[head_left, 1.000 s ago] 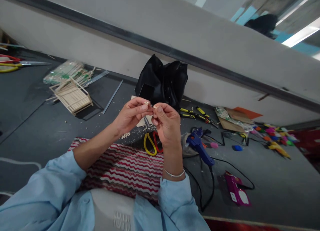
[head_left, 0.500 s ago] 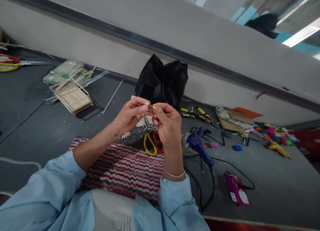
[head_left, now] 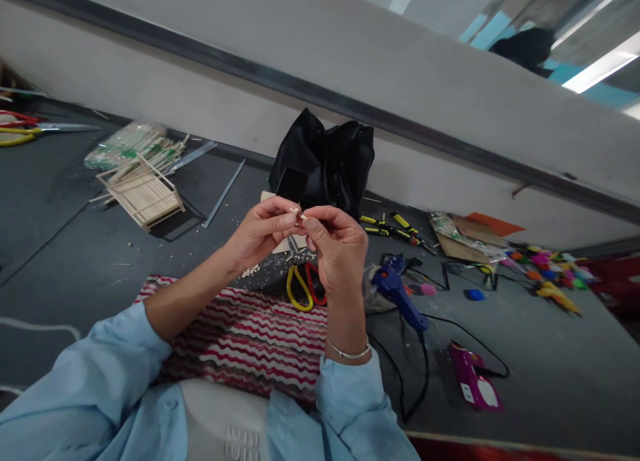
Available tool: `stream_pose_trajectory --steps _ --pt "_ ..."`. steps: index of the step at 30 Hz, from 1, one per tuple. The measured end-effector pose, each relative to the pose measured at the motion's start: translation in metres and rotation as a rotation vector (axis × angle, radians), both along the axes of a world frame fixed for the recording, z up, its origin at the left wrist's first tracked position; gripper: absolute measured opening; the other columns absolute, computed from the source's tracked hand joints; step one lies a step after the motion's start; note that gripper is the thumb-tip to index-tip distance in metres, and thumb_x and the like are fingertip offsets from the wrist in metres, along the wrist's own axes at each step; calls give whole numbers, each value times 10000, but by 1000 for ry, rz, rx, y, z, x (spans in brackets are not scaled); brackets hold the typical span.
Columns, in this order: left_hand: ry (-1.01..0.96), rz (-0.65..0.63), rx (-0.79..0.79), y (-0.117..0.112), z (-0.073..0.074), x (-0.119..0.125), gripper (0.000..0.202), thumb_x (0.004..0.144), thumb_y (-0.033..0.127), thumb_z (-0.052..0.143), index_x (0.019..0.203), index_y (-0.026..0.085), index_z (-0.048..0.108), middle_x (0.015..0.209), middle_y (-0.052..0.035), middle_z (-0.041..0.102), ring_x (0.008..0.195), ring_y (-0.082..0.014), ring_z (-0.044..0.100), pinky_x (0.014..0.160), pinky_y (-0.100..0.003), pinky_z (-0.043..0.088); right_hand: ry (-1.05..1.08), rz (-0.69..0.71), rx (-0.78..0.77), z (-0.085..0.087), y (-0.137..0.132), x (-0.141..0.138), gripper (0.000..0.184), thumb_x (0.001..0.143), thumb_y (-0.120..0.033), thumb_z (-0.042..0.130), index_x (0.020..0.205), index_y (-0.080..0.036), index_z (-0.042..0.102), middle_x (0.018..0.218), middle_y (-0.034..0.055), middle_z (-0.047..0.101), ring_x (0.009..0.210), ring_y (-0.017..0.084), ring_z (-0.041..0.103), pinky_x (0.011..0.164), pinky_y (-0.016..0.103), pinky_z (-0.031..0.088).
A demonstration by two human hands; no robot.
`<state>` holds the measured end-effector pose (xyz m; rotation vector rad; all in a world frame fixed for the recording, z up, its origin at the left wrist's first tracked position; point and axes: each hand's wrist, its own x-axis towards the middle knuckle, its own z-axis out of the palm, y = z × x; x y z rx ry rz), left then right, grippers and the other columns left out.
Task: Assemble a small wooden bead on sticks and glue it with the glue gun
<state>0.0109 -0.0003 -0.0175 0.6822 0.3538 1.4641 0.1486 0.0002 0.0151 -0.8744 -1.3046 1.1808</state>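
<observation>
My left hand (head_left: 263, 231) and my right hand (head_left: 337, 248) are raised together in front of me, fingertips meeting. Between them they pinch a tiny pale wooden stick piece (head_left: 299, 214); most of it is hidden by the fingers. Below the hands lie scissors with yellow and red handles (head_left: 301, 289) and pale wood chips on the dark floor. A red and white striped cloth (head_left: 250, 334) covers my lap.
A black bag (head_left: 325, 161) stands against the white wall. A small stick-built frame (head_left: 143, 193) and a packet of sticks (head_left: 127, 143) lie at left. A blue glue gun (head_left: 397, 291) with black cord, pliers (head_left: 393, 228), a pink card (head_left: 473, 381) and coloured bits (head_left: 547, 274) lie at right.
The fingertips of both hands have drawn slightly closer around the small stick piece. Otherwise nothing has moved.
</observation>
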Motion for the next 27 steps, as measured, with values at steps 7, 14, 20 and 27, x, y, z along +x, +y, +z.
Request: stream_pose_trajectory --steps 7,14,20,27 --pt "-4 -14 1 -1 0 0 225 649 267 962 773 195 790 798 -1 745 740 -114 717 734 -245 631 -17 4 11 2 -2 1 108 752 -302 872 821 -249 808 669 -46 686 499 63 476 460 217 353" --pt "-4 -27 1 -1 0 1 230 638 261 967 765 193 788 810 -5 745 735 -117 710 722 -257 633 -16 16 -17 4 -3 2 106 747 -284 873 812 -236 805 668 -42 699 502 64 486 458 212 363" --pt "-6 -37 12 0 -2 0 218 640 249 968 761 192 795 819 3 744 732 -104 710 702 -227 620 -33 33 -9 3 -2 3 97 757 -266 874 810 -233 800 644 -49 685 502 61 500 459 203 368" --pt "3 -39 35 1 -6 -1 204 639 233 966 759 192 806 804 8 739 726 -96 704 699 -214 606 -63 28 -3 3 -3 5 120 753 -287 875 807 -221 791 628 -54 672 487 60 499 449 202 379"
